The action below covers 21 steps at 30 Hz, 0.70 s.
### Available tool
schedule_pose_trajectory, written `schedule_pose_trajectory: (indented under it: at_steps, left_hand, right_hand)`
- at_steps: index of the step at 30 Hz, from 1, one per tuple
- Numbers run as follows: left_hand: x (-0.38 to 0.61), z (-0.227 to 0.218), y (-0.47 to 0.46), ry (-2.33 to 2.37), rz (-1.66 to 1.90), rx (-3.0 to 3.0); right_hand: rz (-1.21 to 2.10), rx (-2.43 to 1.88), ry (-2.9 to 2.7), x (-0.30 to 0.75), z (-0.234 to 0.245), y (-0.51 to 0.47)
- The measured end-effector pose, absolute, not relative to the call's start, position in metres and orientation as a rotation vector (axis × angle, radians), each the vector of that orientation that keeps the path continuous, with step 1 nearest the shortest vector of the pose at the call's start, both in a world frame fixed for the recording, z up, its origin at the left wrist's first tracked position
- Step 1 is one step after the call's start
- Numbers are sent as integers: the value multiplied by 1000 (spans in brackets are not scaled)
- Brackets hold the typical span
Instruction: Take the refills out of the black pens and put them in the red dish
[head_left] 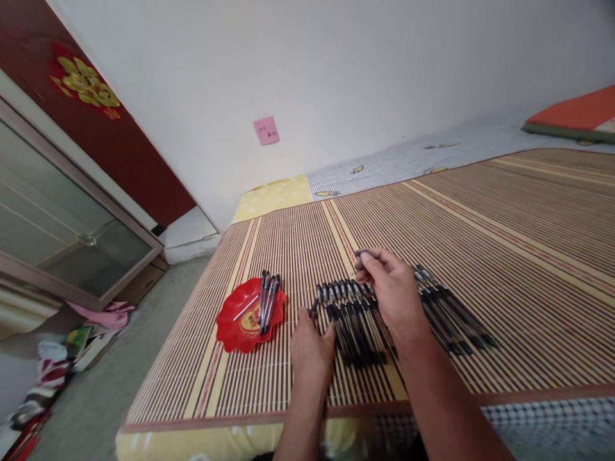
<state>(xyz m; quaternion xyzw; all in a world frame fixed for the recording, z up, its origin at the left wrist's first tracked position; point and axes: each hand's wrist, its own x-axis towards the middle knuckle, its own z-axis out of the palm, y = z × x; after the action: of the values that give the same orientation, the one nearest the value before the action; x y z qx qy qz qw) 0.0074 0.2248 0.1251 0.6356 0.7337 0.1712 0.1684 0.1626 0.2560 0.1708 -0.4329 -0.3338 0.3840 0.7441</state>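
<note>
My left hand (311, 351) is closed around a pen (314, 310), whose dark end stands out above the fingers. My right hand (394, 291) is raised over the mat, thumb and fingers pinching a small dark piece that looks like a pen cap (361, 253). Between and below the hands lies a row of black pens (358, 326), side by side and partly covered by the right hand. More black pens (454, 314) lie slanted to the right of that wrist. Left of my hands, a red scalloped plate (227, 320) holds several pens (269, 301) and a thin white stick (246, 308).
A striped bamboo mat (269, 378) covers the bed. Folded orange cloth (574, 110) lies at the far right. On the white wall hangs a pink note (266, 130). Beyond the bed's left edge are the floor (129, 358) and a glass-panelled door (72, 218).
</note>
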Motion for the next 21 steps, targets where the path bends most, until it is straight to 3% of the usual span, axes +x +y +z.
schedule_pose_trajectory:
  at_steps: [21]
  left_hand:
    - [10, 124, 229, 2153, 394, 1905]
  right_hand:
    - [847, -945, -713, 168, 177, 254]
